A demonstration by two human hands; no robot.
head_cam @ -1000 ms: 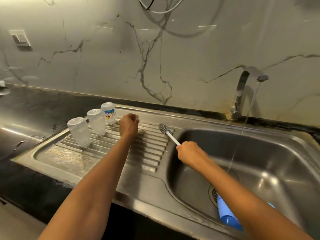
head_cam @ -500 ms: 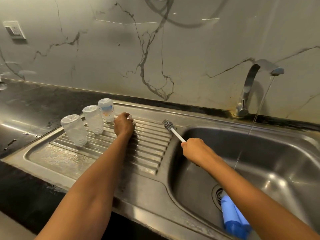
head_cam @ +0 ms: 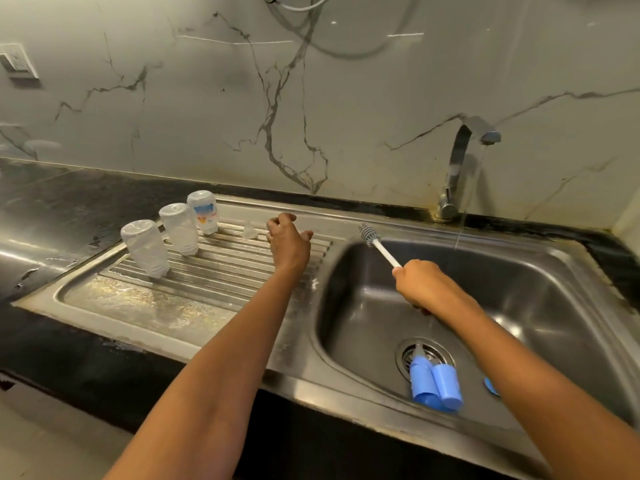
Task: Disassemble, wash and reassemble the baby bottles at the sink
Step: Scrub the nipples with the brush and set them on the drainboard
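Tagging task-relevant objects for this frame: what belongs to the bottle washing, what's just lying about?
Job: three upturned bottles and clear teat on the drainboard; bottle brush, gripped by right hand; blue bottle tops in the sink; running tap; left hand, empty.
Lying about: wall switch; cable overhead.

Wall in front of me: pale marble-look slab, dark grey veins, glossy, thin streaks of reflected light near the top. Switch plate on it, far left. White cable loops in at the top edge, curved shadow under it. Tabletop: black polished stone along the wall's foot, bright glare at left, a few scuffs. Floor bottom left: plain light beige.
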